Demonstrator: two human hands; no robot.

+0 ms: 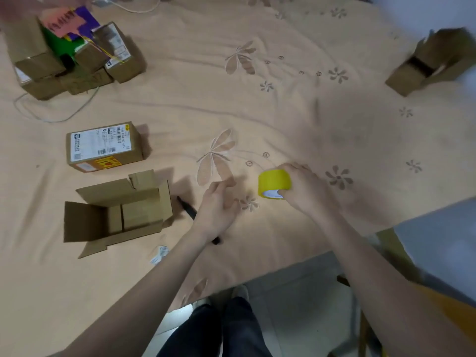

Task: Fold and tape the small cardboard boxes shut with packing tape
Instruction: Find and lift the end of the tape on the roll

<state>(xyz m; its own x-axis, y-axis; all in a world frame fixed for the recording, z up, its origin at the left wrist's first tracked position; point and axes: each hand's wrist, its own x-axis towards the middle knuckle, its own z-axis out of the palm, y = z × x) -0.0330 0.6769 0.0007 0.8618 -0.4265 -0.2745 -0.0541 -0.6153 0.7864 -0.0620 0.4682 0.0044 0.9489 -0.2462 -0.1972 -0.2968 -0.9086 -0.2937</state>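
My right hand [306, 189] grips a yellow roll of packing tape [273, 182] standing on the peach bedsheet, fingers curled round its right side. To its left my left hand [219, 207] hovers with loosely spread fingers and holds nothing. An open cardboard box [121, 215] with its flaps spread lies at the lower left. Just behind it sits a closed box [103, 146] with shipping labels on top. Another open box [432, 60] lies blurred at the far right.
A black marker [186, 208] lies on the sheet, partly under my left wrist. A pile of small boxes [72, 57] with coloured paper stands at the far left, beside a thin cable [51, 117]. The bed's edge [296, 264] runs near my legs.
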